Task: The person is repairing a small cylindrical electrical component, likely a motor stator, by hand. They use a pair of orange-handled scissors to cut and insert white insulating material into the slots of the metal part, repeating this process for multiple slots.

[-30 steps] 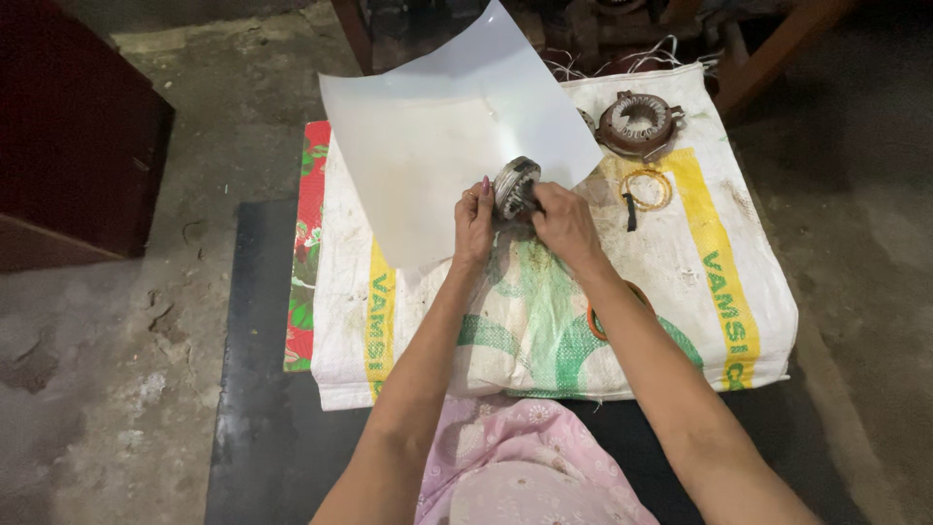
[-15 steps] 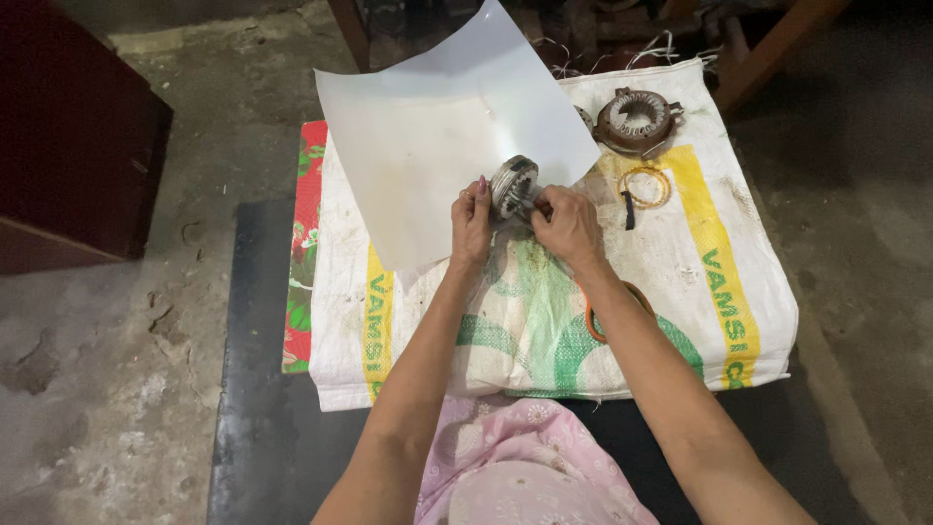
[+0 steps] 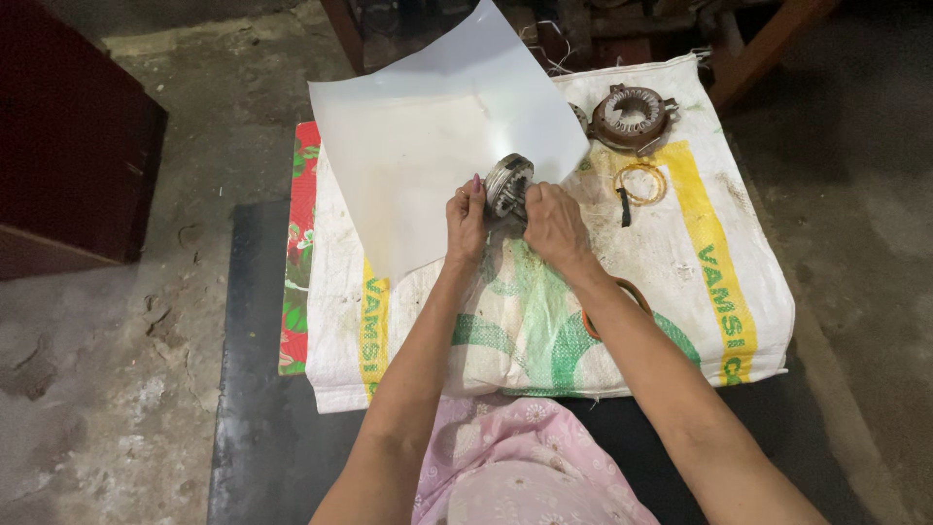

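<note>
Rough concrete floor (image 3: 117, 389) surrounds a dark mat (image 3: 262, 389) on which a white woven sack (image 3: 671, 282) with green and yellow print is spread as a work surface. At its centre, 2 bare hands meet around a round metal motor part (image 3: 508, 183), a ring with what look like slots on its face, held on edge just above the sack. The left hand (image 3: 466, 222) closes its fingers against the near left side of the ring, thumb up beside the rim. The right hand (image 3: 552, 222) is curled shut over the lower right of the same ring, though what its fingertips do underneath is hidden, so the grip there is hard to read in full. A large sheet of white paper (image 3: 428, 146) lies directly behind and under the ring, its lower edge touching the left hand; it appears uncut and whole, and no strips show in the ring's slots, so the work seems to be at an early stage. Farther out on the sack sit a second, rustier ring-shaped part (image 3: 634, 115), a small coil of yellowish wire (image 3: 641, 181) and a short dark piece just beside it. An orange loop (image 3: 622, 292) peeks from under the right forearm. A red floral cloth (image 3: 299, 292) edges the sack's left side.
</note>
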